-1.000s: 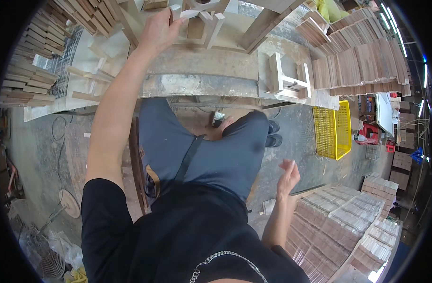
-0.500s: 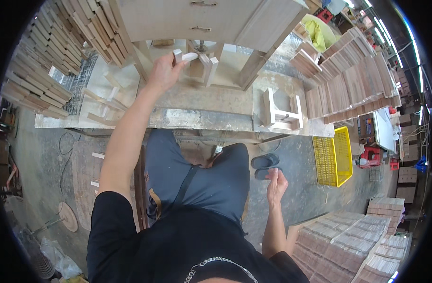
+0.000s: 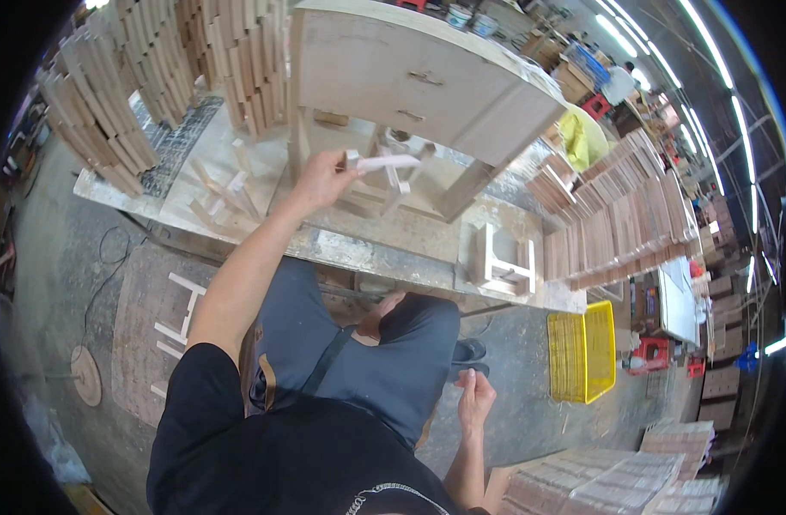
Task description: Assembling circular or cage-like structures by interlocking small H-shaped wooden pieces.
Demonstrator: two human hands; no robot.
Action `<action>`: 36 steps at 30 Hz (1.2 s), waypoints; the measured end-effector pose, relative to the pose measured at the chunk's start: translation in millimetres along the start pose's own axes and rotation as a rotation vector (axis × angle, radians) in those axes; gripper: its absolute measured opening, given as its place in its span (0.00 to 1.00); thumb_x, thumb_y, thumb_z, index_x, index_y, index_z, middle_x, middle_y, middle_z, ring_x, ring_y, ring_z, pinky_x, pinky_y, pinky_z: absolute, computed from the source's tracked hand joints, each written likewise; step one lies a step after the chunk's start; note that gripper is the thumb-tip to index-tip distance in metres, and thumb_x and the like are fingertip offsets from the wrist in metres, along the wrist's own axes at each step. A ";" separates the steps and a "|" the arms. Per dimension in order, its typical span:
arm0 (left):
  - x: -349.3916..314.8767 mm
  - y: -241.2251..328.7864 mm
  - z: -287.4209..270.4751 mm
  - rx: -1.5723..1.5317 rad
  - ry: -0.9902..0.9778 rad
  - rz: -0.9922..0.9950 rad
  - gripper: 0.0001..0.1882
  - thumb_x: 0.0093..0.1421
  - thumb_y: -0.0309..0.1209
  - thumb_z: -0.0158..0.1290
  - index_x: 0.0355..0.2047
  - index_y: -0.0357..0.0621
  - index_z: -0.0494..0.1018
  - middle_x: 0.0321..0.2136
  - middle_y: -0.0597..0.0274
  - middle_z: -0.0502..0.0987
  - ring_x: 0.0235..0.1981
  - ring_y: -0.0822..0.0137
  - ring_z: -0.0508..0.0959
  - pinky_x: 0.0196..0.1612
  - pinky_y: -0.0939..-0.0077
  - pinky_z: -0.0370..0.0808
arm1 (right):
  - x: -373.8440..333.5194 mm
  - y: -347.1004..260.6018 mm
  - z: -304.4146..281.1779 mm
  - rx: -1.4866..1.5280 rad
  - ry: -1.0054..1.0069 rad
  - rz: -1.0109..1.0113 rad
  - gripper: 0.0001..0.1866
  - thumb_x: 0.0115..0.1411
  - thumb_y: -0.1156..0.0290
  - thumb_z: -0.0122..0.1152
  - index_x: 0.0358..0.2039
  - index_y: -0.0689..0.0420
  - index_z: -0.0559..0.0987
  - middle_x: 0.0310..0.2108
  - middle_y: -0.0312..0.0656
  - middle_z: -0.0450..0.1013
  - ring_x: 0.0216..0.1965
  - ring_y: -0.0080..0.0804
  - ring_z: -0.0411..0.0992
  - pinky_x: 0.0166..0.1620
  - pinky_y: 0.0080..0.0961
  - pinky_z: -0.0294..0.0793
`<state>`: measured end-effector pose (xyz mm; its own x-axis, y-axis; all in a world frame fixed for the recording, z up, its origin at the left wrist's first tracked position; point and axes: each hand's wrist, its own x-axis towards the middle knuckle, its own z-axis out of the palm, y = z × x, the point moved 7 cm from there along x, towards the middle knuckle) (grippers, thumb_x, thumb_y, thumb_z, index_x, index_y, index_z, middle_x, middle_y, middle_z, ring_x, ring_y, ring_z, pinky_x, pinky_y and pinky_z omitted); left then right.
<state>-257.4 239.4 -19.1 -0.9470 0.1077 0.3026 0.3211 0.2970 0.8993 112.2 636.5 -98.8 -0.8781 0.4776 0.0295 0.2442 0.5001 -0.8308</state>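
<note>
My left hand [image 3: 326,178] reaches over the bench and is closed on one end of a pale wooden frame [image 3: 384,162], which looks H-shaped. Its far bar stands in front of a metal fitting [image 3: 399,136] beneath a wooden cabinet-like box [image 3: 436,86] with two small handles. My right hand [image 3: 476,401] hangs by my right thigh, fingers pressed together; whatever they may hold is too small to make out. A similar H-shaped frame [image 3: 504,264] stands on the right part of the bench, and more frame pieces [image 3: 230,190] lie to the left of my left forearm.
The workbench [image 3: 358,251] carries tall stacks of wood strips [image 3: 247,69] at the left and stacked slats [image 3: 620,215] at the right. A yellow basket [image 3: 582,356] stands on the floor. More frames lie on a board [image 3: 139,343] at my left; wood bundles [image 3: 590,489] sit lower right.
The view has swung right and up, so more of the box and workshop shows. My left hand still holds the frame, now tilted differently. My right hand remains low and closed.
</note>
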 end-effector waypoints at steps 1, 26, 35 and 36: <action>-8.7 3.1 -8.2 0.017 0.032 -0.012 0.18 0.59 0.39 0.66 0.39 0.34 0.80 0.31 0.47 0.82 0.31 0.57 0.81 0.36 0.63 0.75 | 3.4 -4.7 6.7 0.008 -0.056 0.000 0.18 0.74 0.65 0.55 0.32 0.65 0.84 0.23 0.40 0.80 0.27 0.23 0.76 0.35 0.24 0.74; -214.3 -39.4 -241.8 -0.158 0.565 -0.433 0.27 0.63 0.37 0.64 0.53 0.26 0.72 0.40 0.52 0.81 0.40 0.62 0.83 0.44 0.67 0.82 | 115.1 -431.1 366.9 0.238 -0.856 -0.828 0.12 0.69 0.66 0.65 0.45 0.60 0.77 0.29 0.43 0.78 0.28 0.28 0.77 0.33 0.29 0.76; -185.6 -60.4 -192.8 0.382 0.449 -0.306 0.41 0.48 0.38 0.76 0.56 0.30 0.69 0.52 0.42 0.79 0.57 0.50 0.79 0.58 0.60 0.76 | 103.8 -353.2 431.5 0.358 -1.126 -0.450 0.20 0.67 0.57 0.65 0.45 0.63 0.77 0.37 0.50 0.79 0.33 0.35 0.78 0.38 0.32 0.78; -183.8 -64.8 -194.4 0.384 0.443 -0.306 0.41 0.48 0.38 0.76 0.56 0.30 0.69 0.52 0.42 0.79 0.57 0.50 0.79 0.58 0.60 0.76 | 96.9 -358.7 421.6 0.173 -0.967 -0.761 0.22 0.64 0.57 0.68 0.45 0.64 0.77 0.39 0.51 0.79 0.36 0.39 0.77 0.41 0.36 0.78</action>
<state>-105.5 15.9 -71.6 -0.8827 -0.4120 0.2259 -0.0614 0.5778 0.8139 -234.0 198.8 -32.2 -0.7332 -0.6571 0.1748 -0.4526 0.2798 -0.8467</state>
